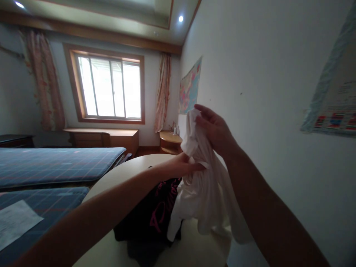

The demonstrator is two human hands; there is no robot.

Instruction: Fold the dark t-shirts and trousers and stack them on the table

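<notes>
A white cloth garment (205, 204) hangs bunched from both my hands over the right side of a round cream table (144, 160). My right hand (214, 128) pinches its top edge, with the thumb and fingers closed on the fabric. Lower down, my left hand (185, 166) grips the gathered cloth, its thumb lying across the front and some fingers hidden behind the folds. Beneath it on the table lies a black garment (139, 218) with pink lettering, partly covered by my left forearm and the white cloth.
To the left are two blue plaid mattresses (55, 163), the nearer bearing a white sheet of paper (18, 222). A white wall (267, 85) runs close along the right. Beyond the table stand a wooden desk (122, 138) under the window and a small corner shelf (169, 138).
</notes>
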